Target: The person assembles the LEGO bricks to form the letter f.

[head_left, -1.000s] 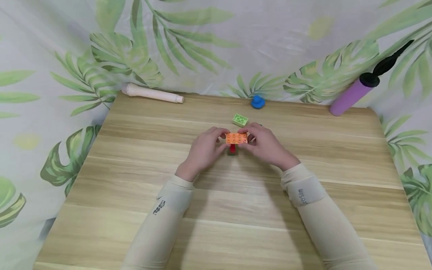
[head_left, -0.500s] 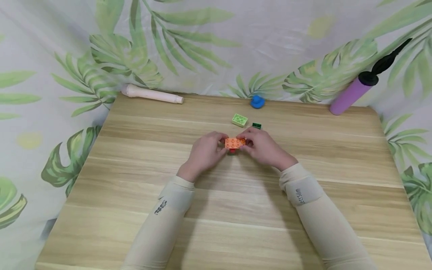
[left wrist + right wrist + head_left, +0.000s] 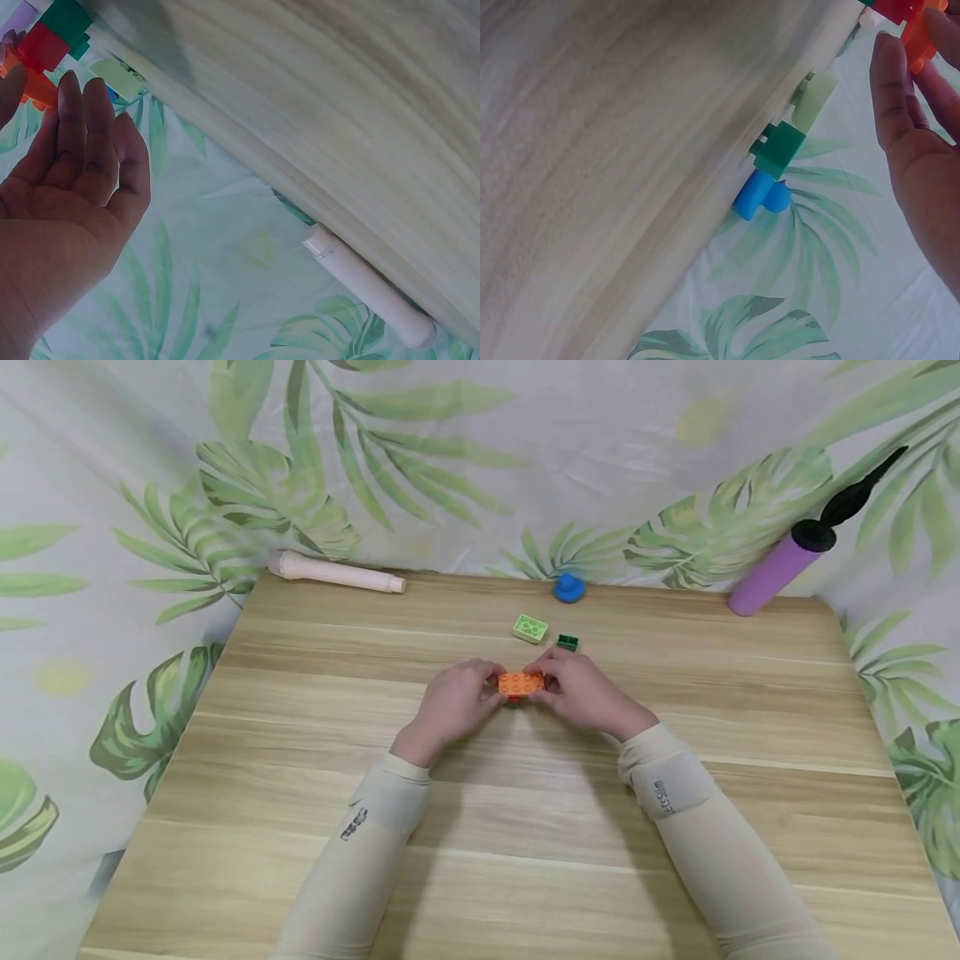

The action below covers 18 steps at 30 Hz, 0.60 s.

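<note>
An orange brick (image 3: 520, 683) with studs on top lies crosswise over a small stack at the middle of the table. My left hand (image 3: 453, 702) pinches its left end between thumb and fingers. My right hand (image 3: 588, 697) pinches the right end. Beneath it, a red brick (image 3: 43, 49) stands on a green brick (image 3: 66, 21) in the left wrist view. Orange and red appear to touch there; whether they are locked together I cannot tell. Just beyond the hands lie a light green brick (image 3: 530, 628) and a dark green brick (image 3: 567, 643), both with their hollow undersides up.
A small rounded blue object (image 3: 570, 588) sits near the table's back edge. At the back left lies a pale pink microphone-shaped stick (image 3: 337, 574). A purple cylinder (image 3: 776, 572) with a black handle stands at the back right. Leaf-patterned cloth (image 3: 420, 460) hangs around the wooden table (image 3: 525, 827).
Both hands have lowered the orange brick onto the red one, so less red shows below it. The dark green brick has come into sight from behind the right hand.
</note>
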Tool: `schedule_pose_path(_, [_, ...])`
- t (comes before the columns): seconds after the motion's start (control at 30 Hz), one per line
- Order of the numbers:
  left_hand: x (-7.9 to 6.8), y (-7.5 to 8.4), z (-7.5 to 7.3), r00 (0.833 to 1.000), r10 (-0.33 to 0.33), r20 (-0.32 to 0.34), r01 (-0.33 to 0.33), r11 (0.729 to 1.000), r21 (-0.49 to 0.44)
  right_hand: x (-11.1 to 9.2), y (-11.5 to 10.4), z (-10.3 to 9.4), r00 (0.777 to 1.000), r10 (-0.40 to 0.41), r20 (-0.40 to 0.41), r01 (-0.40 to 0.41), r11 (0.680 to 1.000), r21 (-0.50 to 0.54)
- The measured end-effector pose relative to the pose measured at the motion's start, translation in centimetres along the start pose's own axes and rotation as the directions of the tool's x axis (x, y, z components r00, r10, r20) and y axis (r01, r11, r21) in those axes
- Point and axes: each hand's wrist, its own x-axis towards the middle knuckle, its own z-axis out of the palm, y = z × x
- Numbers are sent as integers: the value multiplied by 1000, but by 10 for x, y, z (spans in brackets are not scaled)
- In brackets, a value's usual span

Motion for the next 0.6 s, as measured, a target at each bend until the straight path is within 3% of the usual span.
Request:
schedule_pose_path(0.37, [1, -1, 0, 999, 53, 6, -53, 999, -1, -3, -5, 2, 1000, 26, -10, -26, 999, -30])
schedule_pose_path(0.6, [2, 0, 0, 999, 35, 32, -34, 999, -15, -4, -6, 3, 999, 37, -14, -37, 999, -31])
